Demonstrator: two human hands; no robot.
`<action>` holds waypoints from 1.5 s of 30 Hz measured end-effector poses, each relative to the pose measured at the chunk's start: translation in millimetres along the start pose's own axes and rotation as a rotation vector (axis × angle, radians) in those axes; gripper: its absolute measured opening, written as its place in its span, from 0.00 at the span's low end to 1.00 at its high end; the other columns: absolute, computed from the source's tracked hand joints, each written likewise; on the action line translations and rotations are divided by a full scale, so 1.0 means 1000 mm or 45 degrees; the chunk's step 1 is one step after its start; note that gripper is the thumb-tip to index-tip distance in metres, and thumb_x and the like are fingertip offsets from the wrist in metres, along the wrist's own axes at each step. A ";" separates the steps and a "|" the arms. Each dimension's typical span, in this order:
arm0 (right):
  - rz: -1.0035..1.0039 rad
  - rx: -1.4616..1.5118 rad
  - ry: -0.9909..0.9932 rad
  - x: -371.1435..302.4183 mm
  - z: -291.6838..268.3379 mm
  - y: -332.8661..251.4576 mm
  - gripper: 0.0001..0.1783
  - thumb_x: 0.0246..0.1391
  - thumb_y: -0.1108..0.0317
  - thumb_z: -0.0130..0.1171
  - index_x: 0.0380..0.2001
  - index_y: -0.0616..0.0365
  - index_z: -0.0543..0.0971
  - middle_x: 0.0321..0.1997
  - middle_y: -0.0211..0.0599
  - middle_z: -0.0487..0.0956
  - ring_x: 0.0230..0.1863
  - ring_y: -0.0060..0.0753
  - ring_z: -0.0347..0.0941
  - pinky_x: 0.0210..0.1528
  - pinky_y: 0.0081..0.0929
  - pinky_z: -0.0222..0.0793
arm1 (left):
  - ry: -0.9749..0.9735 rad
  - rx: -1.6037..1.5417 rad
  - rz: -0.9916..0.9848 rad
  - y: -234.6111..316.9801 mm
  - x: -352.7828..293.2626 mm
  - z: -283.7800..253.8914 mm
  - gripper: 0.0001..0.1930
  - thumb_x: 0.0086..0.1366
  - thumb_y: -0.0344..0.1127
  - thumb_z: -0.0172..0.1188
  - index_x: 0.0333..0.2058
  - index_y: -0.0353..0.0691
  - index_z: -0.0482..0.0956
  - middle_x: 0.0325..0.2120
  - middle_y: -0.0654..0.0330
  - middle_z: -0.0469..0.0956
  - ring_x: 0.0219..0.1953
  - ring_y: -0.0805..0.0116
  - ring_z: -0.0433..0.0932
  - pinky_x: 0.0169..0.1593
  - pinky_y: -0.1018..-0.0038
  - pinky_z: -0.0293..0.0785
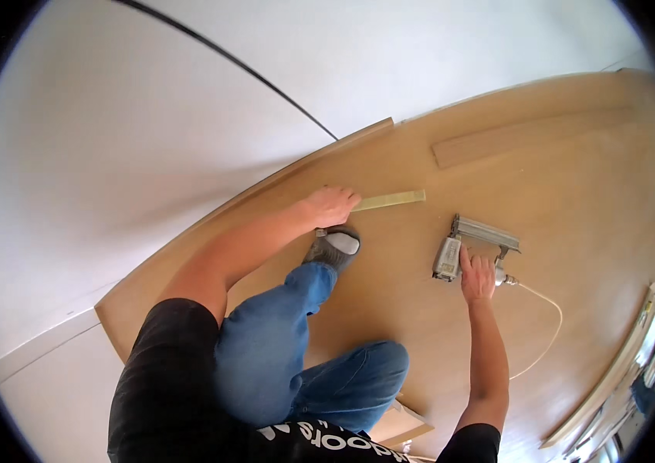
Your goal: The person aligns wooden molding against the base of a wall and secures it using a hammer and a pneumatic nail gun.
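My left hand (333, 206), at the end of an outstretched arm, has its fingers closed on one end of a flat yellowish strip (394, 201). The strip looks like a stick of brad nails and points right, low over the wooden board floor. Beside this hand is my shoe (335, 245). To the right, my right hand (478, 275) is wrapped round the handle of a grey nail gun (448, 256). The gun's long magazine (488, 233) faces away from me. A pale air hose (557, 309) runs from its handle end.
White wall panels (188, 100) rise beyond the brown floor (574, 201), with a narrow wooden skirting strip (319, 154) along them. A loose flat board (512, 143) lies near the wall. Long wood strips (605, 370) are piled at the right. A cardboard piece (401, 426) lies by my knee.
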State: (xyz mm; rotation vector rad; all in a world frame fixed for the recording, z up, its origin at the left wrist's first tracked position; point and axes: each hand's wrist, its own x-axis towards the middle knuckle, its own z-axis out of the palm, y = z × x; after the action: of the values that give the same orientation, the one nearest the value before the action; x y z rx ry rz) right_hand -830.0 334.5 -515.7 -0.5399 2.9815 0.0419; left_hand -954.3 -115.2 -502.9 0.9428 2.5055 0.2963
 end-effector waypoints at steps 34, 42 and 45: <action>-0.261 0.117 -0.188 0.143 -0.094 -0.247 0.16 0.58 0.62 0.53 0.48 0.53 0.79 0.44 0.36 0.78 0.48 0.39 0.76 0.47 0.42 0.71 | -0.308 0.270 -0.636 -0.001 0.019 -0.067 0.10 0.65 0.32 0.58 0.38 0.43 0.89 0.39 0.59 0.87 0.42 0.60 0.87 0.39 0.63 0.85; 0.163 0.833 0.561 0.136 -0.207 -0.190 0.23 0.53 0.74 0.65 0.53 0.61 0.73 0.50 0.48 0.77 0.48 0.53 0.76 0.47 0.42 0.76 | -0.231 0.039 -0.682 0.004 0.009 -0.053 0.12 0.65 0.33 0.56 0.39 0.42 0.89 0.39 0.56 0.87 0.42 0.55 0.87 0.40 0.57 0.85; 0.129 1.189 0.758 0.157 -0.245 -0.205 0.22 0.54 0.79 0.65 0.52 0.65 0.73 0.49 0.46 0.78 0.49 0.42 0.78 0.47 0.32 0.77 | -0.317 0.105 -0.681 0.007 0.006 -0.046 0.13 0.66 0.34 0.55 0.42 0.43 0.89 0.43 0.59 0.87 0.45 0.56 0.86 0.41 0.56 0.85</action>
State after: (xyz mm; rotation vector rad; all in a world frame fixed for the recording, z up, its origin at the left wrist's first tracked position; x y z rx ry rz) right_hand -929.5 76.3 -292.0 -0.2900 3.0163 -1.6439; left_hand -976.2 -107.8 -462.0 0.2849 2.4335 -0.0902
